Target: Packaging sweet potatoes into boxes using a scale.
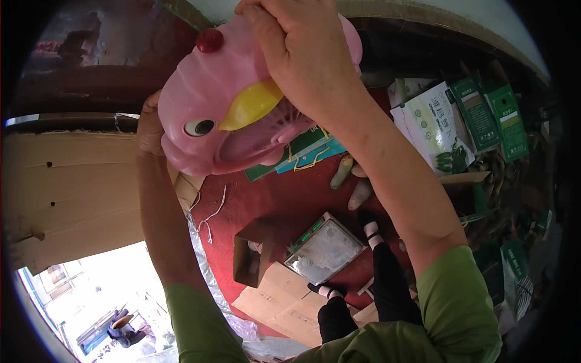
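Note:
Raised in front of me is a large pink plastic cartoon-animal piece (200,85), possibly part of a child's toy or seat. It has a round eye, a yellow beak-like part and a red ball on top, and looks hollow with ribs inside. My left hand (149,128) grips its left edge; most of those fingers are hidden behind it. Across its upper right side lies my right hand (308,51), fingers bent over the top edge and thumb pressed down. Both forearms are stretched up, in green sleeves.
Below, a flat scale (327,249) stands on the red floor beside an open small carton (249,260) and flattened cardboard (281,296). Gourd-like vegetables (360,193) lie near it. White and green boxes (433,124) crowd the right. A big cardboard sheet (78,193) is at left.

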Demonstrator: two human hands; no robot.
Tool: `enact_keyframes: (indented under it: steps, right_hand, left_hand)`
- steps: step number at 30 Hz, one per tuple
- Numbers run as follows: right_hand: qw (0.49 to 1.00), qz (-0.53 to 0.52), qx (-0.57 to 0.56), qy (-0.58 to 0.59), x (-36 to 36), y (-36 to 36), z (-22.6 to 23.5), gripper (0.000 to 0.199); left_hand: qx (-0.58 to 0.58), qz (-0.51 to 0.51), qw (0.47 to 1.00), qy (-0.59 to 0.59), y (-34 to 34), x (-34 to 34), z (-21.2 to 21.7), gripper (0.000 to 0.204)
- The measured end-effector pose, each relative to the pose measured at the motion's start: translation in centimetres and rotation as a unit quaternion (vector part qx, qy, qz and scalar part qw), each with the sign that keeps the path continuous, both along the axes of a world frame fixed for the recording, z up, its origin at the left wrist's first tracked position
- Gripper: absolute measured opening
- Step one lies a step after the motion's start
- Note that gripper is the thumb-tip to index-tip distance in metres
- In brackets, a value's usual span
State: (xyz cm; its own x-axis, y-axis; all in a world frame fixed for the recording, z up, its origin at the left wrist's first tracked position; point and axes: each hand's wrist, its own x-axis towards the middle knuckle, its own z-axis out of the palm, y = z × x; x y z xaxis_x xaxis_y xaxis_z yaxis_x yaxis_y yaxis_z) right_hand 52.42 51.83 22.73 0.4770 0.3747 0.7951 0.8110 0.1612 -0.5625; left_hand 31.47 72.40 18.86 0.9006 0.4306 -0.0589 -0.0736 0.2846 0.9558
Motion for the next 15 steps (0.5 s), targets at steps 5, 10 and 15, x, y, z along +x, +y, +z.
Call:
enact_keyframes:
  steps: [5,10,15]
  right_hand:
    - [1.000,-0.006,-0.002,-0.006,0.1,-0.2,-0.2,0.010]
    - [1.000,-0.008,0.008,-0.008,0.1,-0.4,-0.3,0.010]
    - [1.000,-0.008,0.023,-0.006,-0.7,-0.7,0.7,0.011]
  left_hand:
    - [-0.015,0.098,0.992,0.079,-1.5,0.7,1.2,0.030]
    - [0.057,0.158,0.981,0.101,-2.1,0.3,1.7,0.026]
    - [0.120,0.348,0.930,0.020,-5.3,-3.3,0.9,0.029]
